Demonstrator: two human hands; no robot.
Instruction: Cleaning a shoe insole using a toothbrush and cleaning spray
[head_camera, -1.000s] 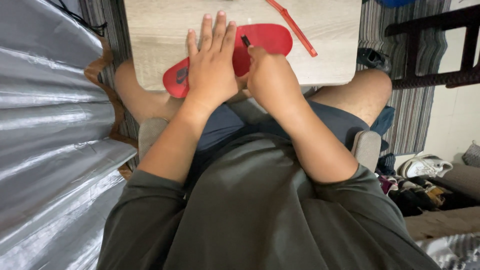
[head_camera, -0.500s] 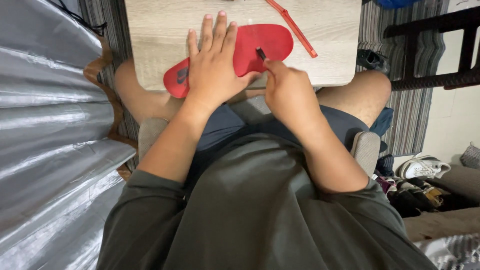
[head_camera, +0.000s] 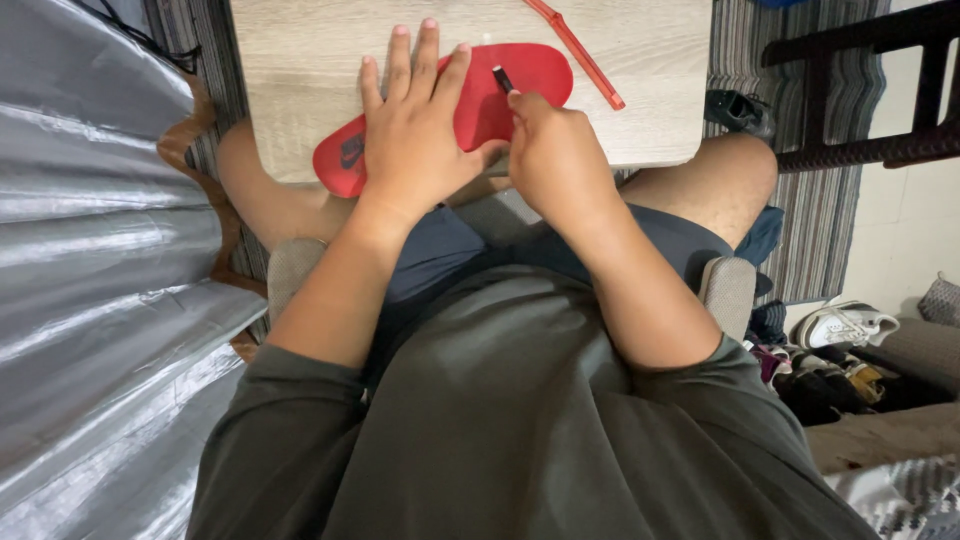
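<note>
A person in a dark green shirt and navy shorts sat with bare knees under a small light-wood table. To their left hung a wide sheet of crinkled silver foil-like material; to their right a striped rug ran beneath a dark wooden frame, with white sneakers and other shoes heaped near the wall.

On the near edge of the table lay a red shoe insole, set at a slant, its heel end, marked with a dark printed patch, hanging slightly over the edge toward the left knee and its toe end pointing up and right. The left hand lay flat on the middle of the insole, fingers spread and palm pressed down on it. The right hand was curled just beside it, its fingertips pinched around a small dark tool with a pale tip, whose end rested on the insole's toe half; what kind of tool it was could not be told. A thin red stick-like piece lay apart on the table, just beyond the insole's toe end, slanting toward the right edge
</note>
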